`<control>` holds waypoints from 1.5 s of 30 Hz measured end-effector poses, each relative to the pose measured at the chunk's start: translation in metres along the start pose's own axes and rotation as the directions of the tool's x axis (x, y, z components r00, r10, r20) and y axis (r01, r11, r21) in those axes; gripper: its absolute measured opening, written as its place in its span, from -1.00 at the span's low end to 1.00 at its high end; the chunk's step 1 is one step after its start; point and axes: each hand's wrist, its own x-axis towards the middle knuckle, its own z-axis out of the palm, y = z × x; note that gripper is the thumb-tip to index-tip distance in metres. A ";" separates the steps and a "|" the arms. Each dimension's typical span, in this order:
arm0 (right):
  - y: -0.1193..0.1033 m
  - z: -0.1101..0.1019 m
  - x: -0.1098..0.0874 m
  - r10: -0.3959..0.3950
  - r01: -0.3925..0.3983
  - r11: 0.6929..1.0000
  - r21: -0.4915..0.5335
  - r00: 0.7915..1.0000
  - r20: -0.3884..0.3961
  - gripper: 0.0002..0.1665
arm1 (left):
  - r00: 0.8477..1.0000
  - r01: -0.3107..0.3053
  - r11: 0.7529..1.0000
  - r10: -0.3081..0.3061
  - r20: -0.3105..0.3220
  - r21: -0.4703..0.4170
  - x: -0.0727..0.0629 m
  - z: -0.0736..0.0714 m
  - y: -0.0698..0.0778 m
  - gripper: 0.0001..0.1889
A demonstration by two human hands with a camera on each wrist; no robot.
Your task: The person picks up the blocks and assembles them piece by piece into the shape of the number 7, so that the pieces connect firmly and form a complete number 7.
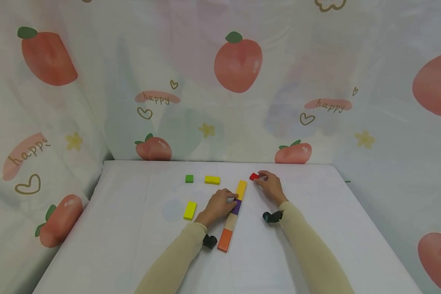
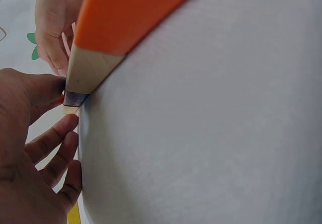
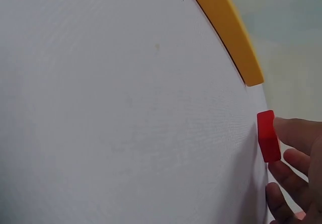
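Note:
A straight row of blocks runs away from me: orange [image 1: 225,240], bare wood [image 1: 230,222], purple [image 1: 237,207] and amber-yellow [image 1: 241,189]. Beside the row, on its left, my left hand [image 1: 219,205] touches it around the purple block, thumb and fingers apart. In the left wrist view, the thumb meets the row's side near the purple block [image 2: 75,98]. My right hand [image 1: 272,188] pinches a small red block [image 1: 254,177] between thumb and fingers, right of the row's far end. The right wrist view shows a gap between the red block [image 3: 268,136] and the amber block [image 3: 229,27].
Left of the row lie a small green block [image 1: 189,179], a yellow block [image 1: 212,180] and another yellow block [image 1: 190,210]. The white-covered table [image 1: 114,228] meets a fruit-patterned curtain [image 1: 191,61] at its far edge. Each wrist carries a dark camera [image 1: 272,217].

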 end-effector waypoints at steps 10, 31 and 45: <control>-0.002 0.003 0.004 0.051 -0.051 0.999 0.012 0.999 -0.003 -0.43 | 1.000 0.004 1.000 -0.004 0.000 -0.003 -0.002 0.000 -0.001 -0.64; -0.006 -0.007 0.001 0.048 -0.049 0.997 0.057 0.999 0.019 -0.50 | 1.000 0.001 1.000 -0.001 0.002 -0.006 -0.001 0.000 0.001 -0.64; -0.017 -0.011 -0.006 0.025 -0.027 0.998 0.064 0.999 0.033 -0.49 | 1.000 -0.008 1.000 0.008 -0.005 -0.004 -0.002 0.000 0.001 -0.64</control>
